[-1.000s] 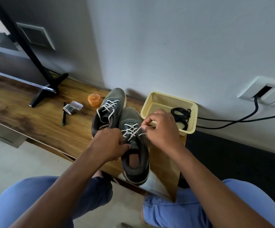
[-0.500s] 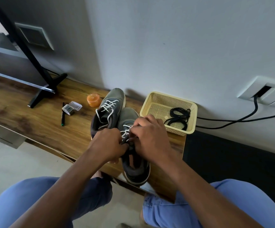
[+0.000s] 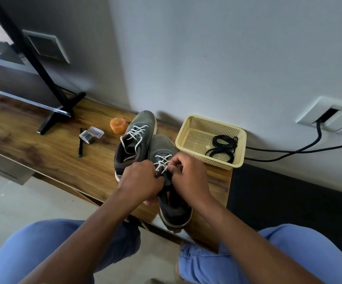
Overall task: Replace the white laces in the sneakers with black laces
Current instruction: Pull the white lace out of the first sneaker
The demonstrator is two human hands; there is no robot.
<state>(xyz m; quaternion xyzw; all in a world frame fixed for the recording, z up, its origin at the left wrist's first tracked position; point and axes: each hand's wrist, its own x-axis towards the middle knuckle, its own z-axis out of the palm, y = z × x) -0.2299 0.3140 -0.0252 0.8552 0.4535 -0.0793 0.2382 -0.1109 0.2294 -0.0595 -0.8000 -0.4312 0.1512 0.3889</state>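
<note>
So the near sneaker (image 3: 171, 193) is the anchor here. It sits on the table (image 3: 59, 160) edge with its heel toward the person and its toe pointing away at the wall, so the lacing runs straight away from both hands. The left hand (image 3: 140, 181) is curled on the near-left side of its collar, looks like it's just bracing the shoe. The right hand (image 3: 188, 177) is on the right side, its fingers (image 3: 175, 163) pinched shut on the white lace (image 3: 162, 161) near the upper eyelets. I can't quite tell which strand, the knuckles hide it. The right hand is clearly the one on the lace, so I'd guess the pull goes out to the right, across the shoe's length.

Just beyond and left of it, touching, is the second sneaker (image 3: 137, 138), still fully laced in white. Past the near sneaker's toe, to the right, the yellow basket (image 3: 188, 128) holds the coiled black laces (image 3: 223, 148), untouched. Early days on this one.
</note>
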